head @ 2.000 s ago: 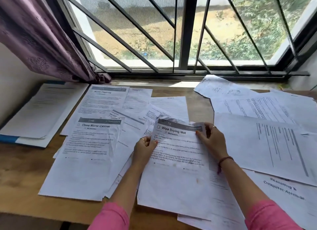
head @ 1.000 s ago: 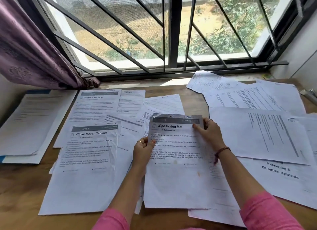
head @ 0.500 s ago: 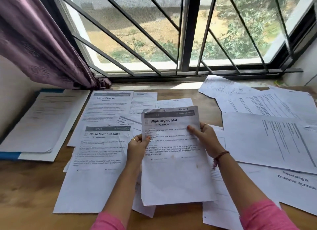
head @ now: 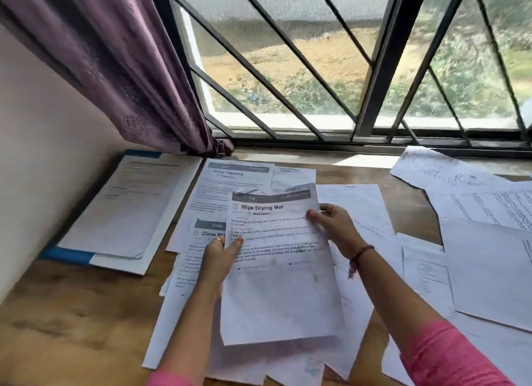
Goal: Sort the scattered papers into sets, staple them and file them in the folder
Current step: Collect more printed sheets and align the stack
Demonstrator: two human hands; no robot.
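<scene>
Sheet Held Up Over the Messy Pile

While both hands pinch the "Wipe Drying Mat" sheet [head: 280, 259], left hand [head: 223, 251] on its left edge and right hand [head: 334, 227] on its right, it hangs over loose papers [head: 489, 270] on the counter [head: 72, 322]. It could land on the wrong set, because many pages look alike

The single head-worn view looks forward and down, close over the wooden desk [head: 72, 313], facing the window [head: 316, 68].
</scene>
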